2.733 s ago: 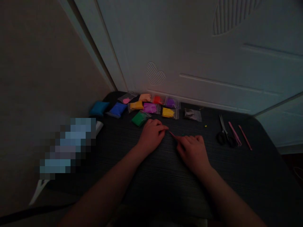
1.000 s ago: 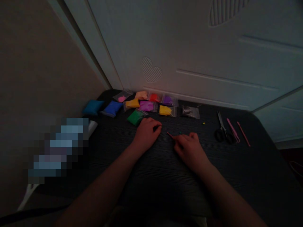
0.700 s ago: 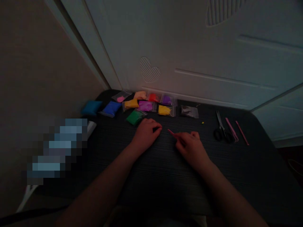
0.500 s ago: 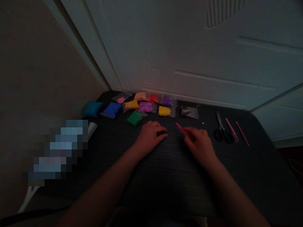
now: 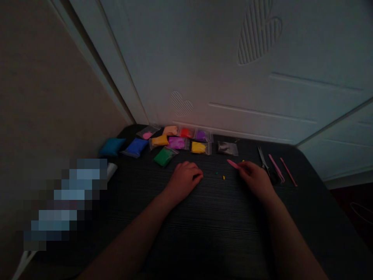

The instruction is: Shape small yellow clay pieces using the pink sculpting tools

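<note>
My right hand (image 5: 256, 177) grips a pink plastic modelling knife (image 5: 232, 164), its blade pointing left above the dark table. My left hand (image 5: 184, 179) rests on the table with thumb and forefinger brought together; whether anything is between them is too small to make out. Between the hands lie a small yellow bit of clay (image 5: 223, 177) and a tiny green bit (image 5: 216, 173). Another yellow bit (image 5: 243, 161) shows just behind my right fingers. Closest to my left hand is a bag of green clay (image 5: 163, 156).
Several bags of coloured clay, among them a yellow one (image 5: 198, 147) and a blue one (image 5: 136, 147), line the table's back. Scissors (image 5: 263, 158), pink tweezers (image 5: 276, 168) and a thin pink tool (image 5: 288, 171) lie at right. A blurred-out object (image 5: 67, 202) stands left.
My right hand has moved right with the knife, uncovering the small yellow and green bits. My left thumb and forefinger have closed together. The view has tilted up slightly.
</note>
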`<control>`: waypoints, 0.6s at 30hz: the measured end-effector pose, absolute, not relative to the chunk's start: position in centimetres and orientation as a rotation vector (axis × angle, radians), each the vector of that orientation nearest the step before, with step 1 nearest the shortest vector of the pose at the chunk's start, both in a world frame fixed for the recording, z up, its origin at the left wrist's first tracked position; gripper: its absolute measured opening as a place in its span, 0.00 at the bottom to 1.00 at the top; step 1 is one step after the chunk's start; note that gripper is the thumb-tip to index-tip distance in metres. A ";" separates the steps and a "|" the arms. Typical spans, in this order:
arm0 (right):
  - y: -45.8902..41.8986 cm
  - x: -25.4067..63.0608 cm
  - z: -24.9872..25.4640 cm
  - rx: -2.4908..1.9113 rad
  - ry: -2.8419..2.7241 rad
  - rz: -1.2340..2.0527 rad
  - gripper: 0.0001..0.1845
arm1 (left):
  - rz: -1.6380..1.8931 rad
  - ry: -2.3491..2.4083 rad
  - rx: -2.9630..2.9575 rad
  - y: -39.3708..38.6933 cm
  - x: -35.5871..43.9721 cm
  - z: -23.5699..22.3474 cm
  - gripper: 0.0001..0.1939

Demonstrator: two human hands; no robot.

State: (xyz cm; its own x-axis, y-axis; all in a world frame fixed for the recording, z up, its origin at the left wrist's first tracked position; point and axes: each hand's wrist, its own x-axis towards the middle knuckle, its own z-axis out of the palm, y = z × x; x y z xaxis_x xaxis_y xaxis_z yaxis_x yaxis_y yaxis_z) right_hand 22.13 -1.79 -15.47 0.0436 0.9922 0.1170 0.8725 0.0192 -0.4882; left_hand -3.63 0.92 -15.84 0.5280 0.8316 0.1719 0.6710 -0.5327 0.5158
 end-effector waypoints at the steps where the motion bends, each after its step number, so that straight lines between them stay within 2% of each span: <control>1: -1.7 22.1 -15.5 -1.885 -1.888 0.348 0.11 | 0.602 1.216 2.360 0.9 -3.6 -15.7 0.07; 11: -1.7 21.8 -16.2 -1.811 -1.956 0.193 0.10 | 0.800 1.266 1.939 1.0 -4.0 -15.8 0.05; 18: -2.2 21.1 -15.9 -1.799 -1.933 0.104 0.10 | 0.901 1.196 1.787 0.7 -3.9 -16.1 0.09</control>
State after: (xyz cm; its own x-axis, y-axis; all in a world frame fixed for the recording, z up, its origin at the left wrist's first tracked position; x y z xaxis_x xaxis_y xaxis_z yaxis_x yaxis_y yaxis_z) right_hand 21.13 -2.24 -15.89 -0.0077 0.9542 0.2991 0.9164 0.1264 -0.3798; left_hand -3.95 0.69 -16.10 0.3035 0.9441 0.1287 0.3841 -0.2448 0.8903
